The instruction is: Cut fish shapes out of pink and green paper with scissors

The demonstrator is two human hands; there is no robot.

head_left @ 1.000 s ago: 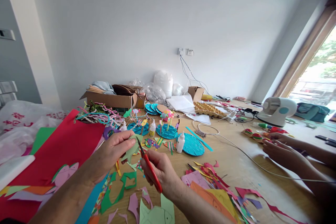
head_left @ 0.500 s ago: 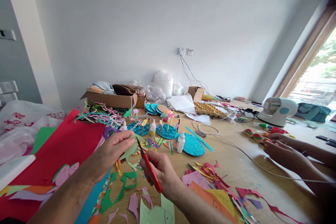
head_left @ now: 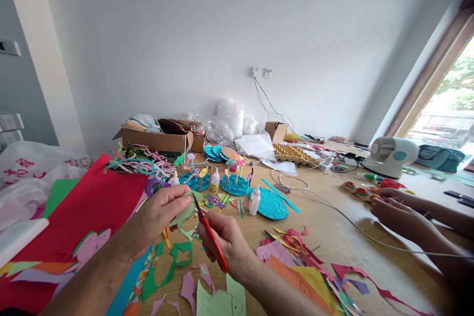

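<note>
My left hand [head_left: 168, 206] pinches a piece of light green paper [head_left: 184, 217], held up over the table. The fingers of my right hand [head_left: 225, 237] are wrapped round red-handled scissors [head_left: 214, 239]. The dark blades reach up to the edge of the green paper, close to my left fingertips. Below my hands lie dark green paper scraps [head_left: 166, 266], pink scraps [head_left: 188, 291] and a light green sheet with a fish drawn on it [head_left: 222, 301]. Beyond them stand a white glue bottle [head_left: 254, 201] and a round blue textured disc [head_left: 272, 205].
Another person's hands [head_left: 396, 207] work at the right. A white cable [head_left: 344, 215] crosses the table. Red sheets [head_left: 92, 207] lie left, and coloured scraps [head_left: 307, 256] lie right. Farther back are a cardboard box [head_left: 155, 138], an egg tray [head_left: 294, 154] and a white fan [head_left: 390, 155].
Very little differs. My hands, the scissors and the green paper keep nearly the same position, and the view has shifted slightly.
</note>
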